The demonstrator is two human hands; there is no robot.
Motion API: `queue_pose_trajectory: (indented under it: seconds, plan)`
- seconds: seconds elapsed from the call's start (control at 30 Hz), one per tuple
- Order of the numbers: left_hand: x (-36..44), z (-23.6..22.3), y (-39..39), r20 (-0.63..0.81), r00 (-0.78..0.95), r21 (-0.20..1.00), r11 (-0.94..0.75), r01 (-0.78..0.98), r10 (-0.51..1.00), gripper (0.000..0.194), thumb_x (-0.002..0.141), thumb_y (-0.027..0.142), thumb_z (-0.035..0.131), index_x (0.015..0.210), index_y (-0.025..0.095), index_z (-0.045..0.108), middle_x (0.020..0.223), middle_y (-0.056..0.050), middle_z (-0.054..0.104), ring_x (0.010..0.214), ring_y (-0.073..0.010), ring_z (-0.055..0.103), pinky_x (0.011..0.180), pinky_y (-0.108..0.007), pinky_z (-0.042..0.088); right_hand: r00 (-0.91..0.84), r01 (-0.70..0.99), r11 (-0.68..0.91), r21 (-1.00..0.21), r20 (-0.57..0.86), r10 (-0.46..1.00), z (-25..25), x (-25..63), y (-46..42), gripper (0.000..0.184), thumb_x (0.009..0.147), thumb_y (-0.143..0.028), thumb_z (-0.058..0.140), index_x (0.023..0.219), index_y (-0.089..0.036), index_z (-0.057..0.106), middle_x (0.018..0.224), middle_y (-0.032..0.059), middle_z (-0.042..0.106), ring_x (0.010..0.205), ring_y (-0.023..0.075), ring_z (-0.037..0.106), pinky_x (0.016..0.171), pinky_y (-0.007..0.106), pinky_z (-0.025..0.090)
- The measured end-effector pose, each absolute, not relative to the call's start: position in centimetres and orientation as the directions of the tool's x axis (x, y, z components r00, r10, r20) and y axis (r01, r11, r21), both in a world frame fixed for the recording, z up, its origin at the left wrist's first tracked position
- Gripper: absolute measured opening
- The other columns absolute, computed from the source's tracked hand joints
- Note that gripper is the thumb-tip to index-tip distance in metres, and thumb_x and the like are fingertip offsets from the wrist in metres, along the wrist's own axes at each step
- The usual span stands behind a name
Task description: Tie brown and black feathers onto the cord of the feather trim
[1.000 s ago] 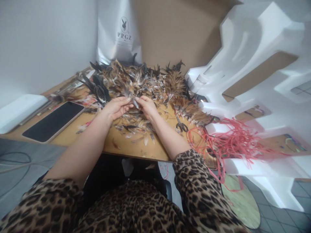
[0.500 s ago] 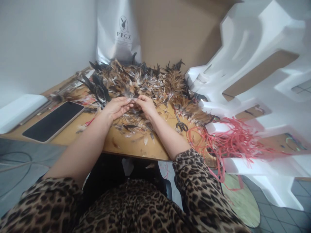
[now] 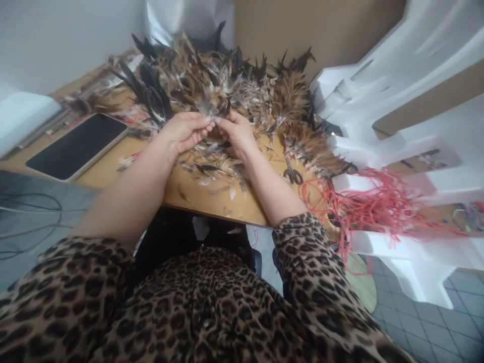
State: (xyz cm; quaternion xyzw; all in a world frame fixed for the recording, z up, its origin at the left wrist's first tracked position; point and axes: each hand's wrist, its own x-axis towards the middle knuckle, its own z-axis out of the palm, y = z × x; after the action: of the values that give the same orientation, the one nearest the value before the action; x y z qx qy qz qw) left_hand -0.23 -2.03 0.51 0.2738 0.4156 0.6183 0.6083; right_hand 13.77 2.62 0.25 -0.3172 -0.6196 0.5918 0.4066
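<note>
A big heap of brown, black and white feathers (image 3: 234, 85) covers the back of a wooden table (image 3: 196, 194). My left hand (image 3: 184, 130) and my right hand (image 3: 239, 132) meet at the heap's front edge, fingertips pinched together on a small bunch of feathers (image 3: 212, 115). Loose feathers (image 3: 212, 169) lie scattered under my wrists. Both forearms reach out from leopard-print sleeves.
A black phone (image 3: 77, 146) lies face up at the table's left. Small black scissors (image 3: 292, 174) lie right of my right arm. A tangle of red strings (image 3: 363, 206) spills over white foam packing (image 3: 397, 101) on the right. Cardboard stands behind.
The view has tipped downward, so the table sits higher in the picture. My hands stay together at the heap, fingers working the same small bunch of feathers.
</note>
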Motion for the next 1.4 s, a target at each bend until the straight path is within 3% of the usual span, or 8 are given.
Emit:
queue_pose_trajectory:
  seconds: [0.17,0.33,0.77,1.0,1.23,1.4]
  plan:
    - [-0.3,0.6,-2.0,-0.136,-0.070,0.846,0.080,-0.526,0.988,0.006,0.076,0.002,0.062,0.074,0.008,0.064,0.064,-0.005,0.066,0.056,-0.0079,0.065,0.055,-0.012,0.052,-0.442,-0.133,0.120,-0.984,0.167,0.881,0.0,13.8,2.7,0.040,0.070,-0.051,0.067,0.074,-0.017,0.046,0.055,-0.0078,0.041,0.051,0.0023,0.044,0.047,0.013,0.033]
    - [-0.3,0.6,-2.2,-0.167,-0.073,0.835,0.101,-0.541,0.983,0.008,0.075,0.004,0.065,0.082,0.009,0.065,0.070,-0.006,0.069,0.065,-0.0138,0.069,0.058,-0.016,0.055,-0.409,-0.125,0.124,-0.984,0.165,0.898,0.1,13.8,2.5,0.038,0.071,-0.049,0.068,0.072,-0.017,0.046,0.054,-0.0076,0.041,0.051,0.0032,0.044,0.046,0.014,0.033]
    - [-0.2,1.3,-2.6,-0.191,-0.040,0.815,0.136,-0.564,0.981,0.010,0.079,0.002,0.059,0.081,0.009,0.066,0.067,-0.005,0.067,0.062,-0.0091,0.067,0.058,-0.013,0.054,-0.477,-0.200,0.002,-0.980,0.100,0.873,0.5,14.3,3.3,0.045,0.064,-0.046,0.074,0.094,-0.017,0.056,0.069,-0.0042,0.058,0.053,0.0032,0.049,0.046,0.015,0.034]
    - [-0.2,1.3,-2.6,-0.184,0.021,0.806,0.163,-0.569,0.983,0.007,0.077,0.002,0.061,0.078,0.007,0.065,0.064,-0.005,0.066,0.054,-0.0059,0.063,0.054,-0.009,0.051,-0.462,-0.188,0.073,-0.979,0.154,0.873,0.6,14.3,3.2,0.042,0.061,-0.048,0.076,0.081,-0.017,0.055,0.061,-0.0060,0.053,0.054,0.0048,0.050,0.047,0.016,0.034]
    - [-0.1,1.0,-2.6,-0.169,-0.073,0.856,0.110,-0.506,0.983,0.010,0.076,0.007,0.064,0.086,0.008,0.066,0.073,-0.008,0.070,0.063,-0.0119,0.069,0.058,-0.015,0.054,-0.445,-0.176,0.055,-0.983,0.130,0.886,1.1,14.3,2.8,0.043,0.063,-0.051,0.073,0.070,-0.017,0.048,0.052,-0.0080,0.046,0.047,0.0036,0.044,0.043,0.016,0.028]
    - [0.1,1.0,-2.7,-0.127,-0.056,0.892,0.089,-0.443,0.990,0.007,0.075,0.007,0.065,0.082,0.007,0.066,0.072,-0.008,0.070,0.058,-0.0099,0.067,0.053,-0.012,0.052,-0.431,-0.180,0.040,-0.983,0.115,0.895,1.1,14.2,2.6,0.043,0.063,-0.050,0.074,0.070,-0.018,0.047,0.050,-0.0091,0.045,0.046,0.0030,0.042,0.042,0.015,0.028]
